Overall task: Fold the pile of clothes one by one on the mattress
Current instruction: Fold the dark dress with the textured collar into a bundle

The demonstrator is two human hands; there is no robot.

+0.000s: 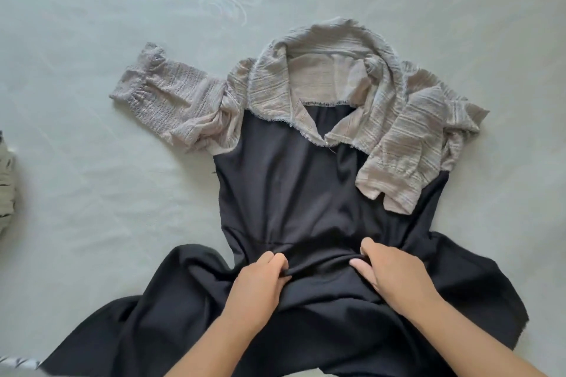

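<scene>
A black dress (pixel 294 180) with a beige striped collar and sleeves lies spread on the pale green mattress (pixel 107 24), neck away from me. Its left sleeve (pixel 165 98) stretches out flat; its right sleeve (pixel 407 150) is folded over the bodice. At the waist, my left hand (pixel 260 281) pinches a fold of the black fabric between thumb and fingers. My right hand (pixel 389 275) grips the same bunched fold a little to the right. The skirt fans out towards me under both forearms.
A beige garment (pixel 6 180) pokes in at the left edge of the view. A patterned bit of cloth (pixel 18 363) shows at the bottom left corner. Bare mattress surrounds the dress on the far side and both flanks.
</scene>
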